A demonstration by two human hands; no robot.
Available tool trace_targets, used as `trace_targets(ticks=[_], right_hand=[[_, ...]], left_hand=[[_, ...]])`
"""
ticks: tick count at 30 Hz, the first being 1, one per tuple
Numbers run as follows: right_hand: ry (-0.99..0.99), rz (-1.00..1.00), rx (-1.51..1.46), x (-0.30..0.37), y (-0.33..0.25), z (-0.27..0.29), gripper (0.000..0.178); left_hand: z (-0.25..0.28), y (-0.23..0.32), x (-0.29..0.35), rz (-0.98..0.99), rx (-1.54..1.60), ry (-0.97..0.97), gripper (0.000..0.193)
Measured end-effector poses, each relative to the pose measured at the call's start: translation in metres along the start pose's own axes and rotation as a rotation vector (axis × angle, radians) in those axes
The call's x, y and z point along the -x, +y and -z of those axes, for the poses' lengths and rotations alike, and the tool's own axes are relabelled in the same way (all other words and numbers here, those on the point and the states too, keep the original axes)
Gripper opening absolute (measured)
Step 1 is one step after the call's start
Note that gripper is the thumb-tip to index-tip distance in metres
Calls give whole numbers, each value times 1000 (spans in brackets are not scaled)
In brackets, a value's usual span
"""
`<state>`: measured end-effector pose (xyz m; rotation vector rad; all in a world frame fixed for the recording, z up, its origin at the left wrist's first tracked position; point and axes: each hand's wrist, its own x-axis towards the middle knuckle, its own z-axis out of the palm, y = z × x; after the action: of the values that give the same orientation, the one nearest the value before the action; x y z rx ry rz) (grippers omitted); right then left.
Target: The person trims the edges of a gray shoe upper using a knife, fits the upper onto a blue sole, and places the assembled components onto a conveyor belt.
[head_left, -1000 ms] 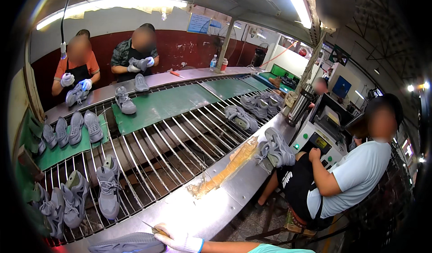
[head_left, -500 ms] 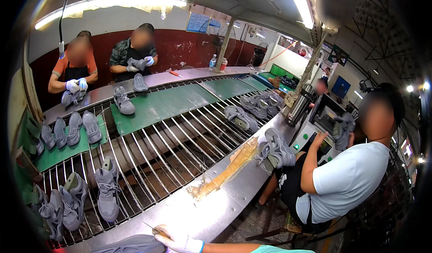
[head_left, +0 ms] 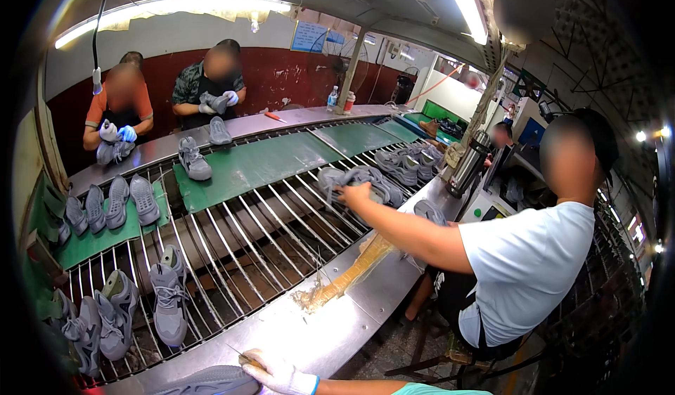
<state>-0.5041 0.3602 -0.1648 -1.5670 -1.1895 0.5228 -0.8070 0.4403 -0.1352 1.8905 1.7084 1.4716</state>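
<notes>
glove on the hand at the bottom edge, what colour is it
White with a blue cuff; the glove shows in the head view.

Shoe (head_left: pixel 211 381) on the steel bench (head_left: pixel 309 335), hand (head_left: pixel 278 374) just right of it

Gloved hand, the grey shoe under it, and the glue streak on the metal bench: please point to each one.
Gloved hand (head_left: pixel 279 374): head view, back of the white glove.
Grey shoe (head_left: pixel 211 381): head view, its upper, at the bottom edge.
Glue streak (head_left: pixel 348 275): head view, middle of the yellowish smear.
</notes>
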Motion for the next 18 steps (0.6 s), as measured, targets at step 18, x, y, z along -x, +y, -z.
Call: trace_targets(ticks=[18], right_hand=[[20,-87,-77,-3,-9,5,35]], left_hand=[[8,-19,16,200,312,-140,51]])
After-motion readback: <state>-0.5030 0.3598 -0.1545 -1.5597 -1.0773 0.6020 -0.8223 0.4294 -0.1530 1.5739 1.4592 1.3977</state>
